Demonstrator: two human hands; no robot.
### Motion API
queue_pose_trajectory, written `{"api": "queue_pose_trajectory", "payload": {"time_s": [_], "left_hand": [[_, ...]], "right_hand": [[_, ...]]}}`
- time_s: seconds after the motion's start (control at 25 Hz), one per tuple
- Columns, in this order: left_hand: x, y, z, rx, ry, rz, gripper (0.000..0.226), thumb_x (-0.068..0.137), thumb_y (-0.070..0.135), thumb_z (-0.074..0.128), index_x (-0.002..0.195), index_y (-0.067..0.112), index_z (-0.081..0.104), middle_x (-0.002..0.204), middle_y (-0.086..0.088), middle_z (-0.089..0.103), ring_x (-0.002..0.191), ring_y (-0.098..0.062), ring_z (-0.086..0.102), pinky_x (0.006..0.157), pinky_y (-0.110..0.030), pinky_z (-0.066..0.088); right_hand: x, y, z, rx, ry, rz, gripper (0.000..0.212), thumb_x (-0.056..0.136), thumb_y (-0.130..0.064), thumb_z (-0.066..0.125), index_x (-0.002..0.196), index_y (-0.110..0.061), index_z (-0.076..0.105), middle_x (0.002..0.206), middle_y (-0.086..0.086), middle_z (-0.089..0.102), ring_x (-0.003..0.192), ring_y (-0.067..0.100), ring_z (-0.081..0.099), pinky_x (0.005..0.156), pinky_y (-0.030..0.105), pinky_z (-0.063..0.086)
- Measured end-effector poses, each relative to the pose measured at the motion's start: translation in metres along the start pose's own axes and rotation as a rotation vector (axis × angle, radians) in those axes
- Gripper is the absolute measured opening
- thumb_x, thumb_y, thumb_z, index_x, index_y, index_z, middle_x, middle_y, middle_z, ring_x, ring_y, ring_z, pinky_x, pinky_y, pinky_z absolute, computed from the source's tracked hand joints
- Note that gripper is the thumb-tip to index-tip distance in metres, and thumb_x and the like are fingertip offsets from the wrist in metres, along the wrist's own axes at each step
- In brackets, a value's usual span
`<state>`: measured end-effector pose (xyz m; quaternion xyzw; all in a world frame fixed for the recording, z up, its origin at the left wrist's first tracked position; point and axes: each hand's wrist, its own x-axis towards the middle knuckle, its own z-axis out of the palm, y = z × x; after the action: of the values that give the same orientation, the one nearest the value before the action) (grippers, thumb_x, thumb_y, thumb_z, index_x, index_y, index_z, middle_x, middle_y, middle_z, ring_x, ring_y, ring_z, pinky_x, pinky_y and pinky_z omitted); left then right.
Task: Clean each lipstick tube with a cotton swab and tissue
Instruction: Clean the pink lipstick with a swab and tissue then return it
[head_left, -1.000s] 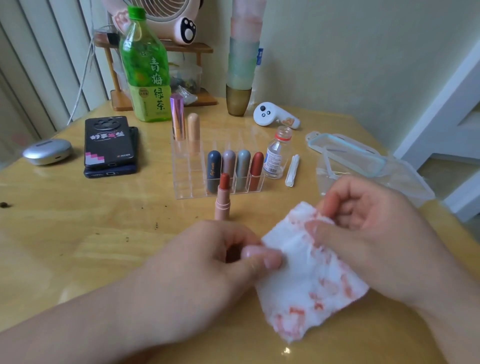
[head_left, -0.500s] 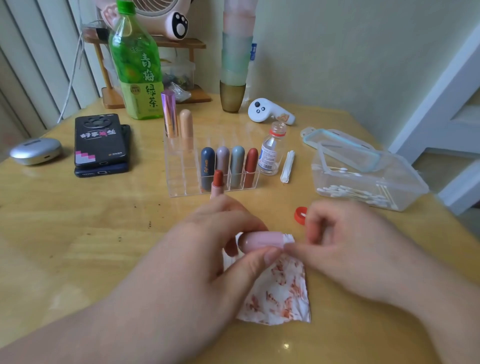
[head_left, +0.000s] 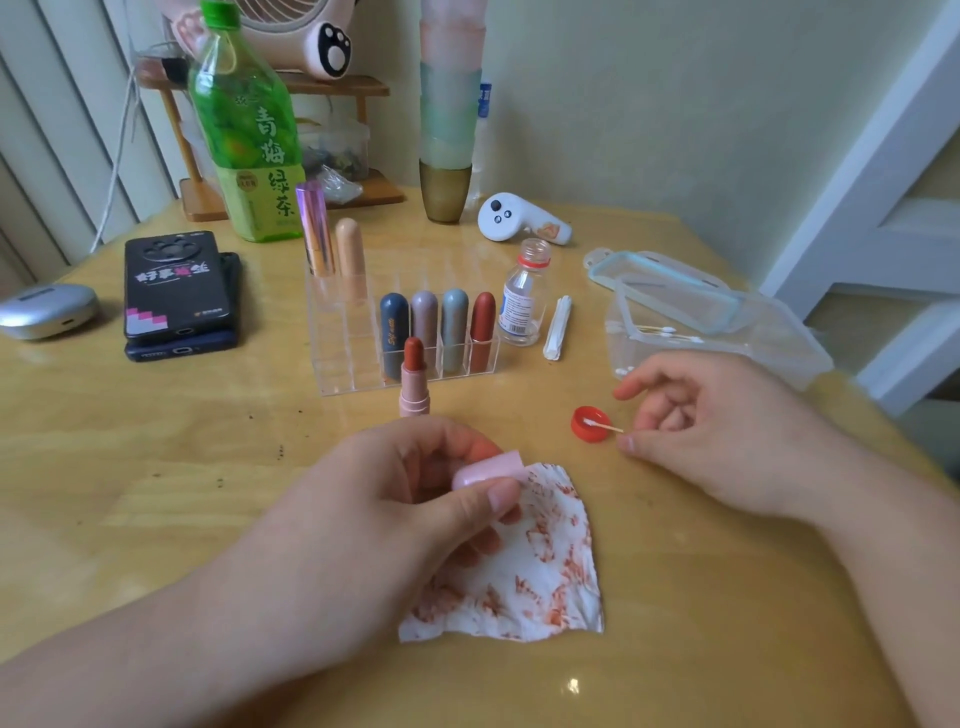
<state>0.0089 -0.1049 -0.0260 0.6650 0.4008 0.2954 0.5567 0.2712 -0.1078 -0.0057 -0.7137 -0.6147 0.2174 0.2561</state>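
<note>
Lipstick tube (head_left: 414, 379), pink, uncapped, red bullet exposed: stands upright on the table (head_left: 156, 467), just in front of the clear organizer (head_left: 348, 358). Pink cap (head_left: 488, 470): gripped in the curled left hand (head_left: 395, 514), above the red-stained tissue (head_left: 540, 582). Cotton swab (head_left: 602, 426): pinched by the right hand (head_left: 717, 431), white tip inside the red bottle cap (head_left: 589, 439).

Bare hands: left hand (head_left: 400, 509), right hand (head_left: 727, 431); forearms bare up to frame edge; fingernails trimmed short.
</note>
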Motion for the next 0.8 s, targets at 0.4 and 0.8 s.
{"api": "queue_pose_trajectory", "payload": {"time_s": [0.4, 0.8], "left_hand": [[0.000, -0.003, 0.002, -0.039, -0.030, 0.087, 0.018, 0.089, 0.038, 0.058, 0.100, 0.030, 0.069, 0.096, 0.006, 0.075, 0.084, -0.015, 0.070, 0.076, -0.033, 0.058], [0.001, -0.007, -0.002, -0.003, -0.023, 0.125, 0.016, 0.087, 0.043, 0.066, 0.099, 0.033, 0.067, 0.092, 0.008, 0.071, 0.079, -0.017, 0.069, 0.072, -0.033, 0.055]], "right_hand": [[0.011, 0.006, 0.021, 0.297, 0.123, -0.043, 0.011, 0.082, -0.007, 0.077, 0.082, -0.018, 0.075, 0.066, 0.009, 0.067, 0.055, 0.015, 0.057, 0.060, 0.029, 0.048], [0.010, 0.004, 0.014, 0.407, 0.250, -0.083, 0.016, 0.085, -0.012, 0.075, 0.071, -0.005, 0.069, 0.058, -0.004, 0.067, 0.046, 0.007, 0.051, 0.049, 0.018, 0.044]]}}
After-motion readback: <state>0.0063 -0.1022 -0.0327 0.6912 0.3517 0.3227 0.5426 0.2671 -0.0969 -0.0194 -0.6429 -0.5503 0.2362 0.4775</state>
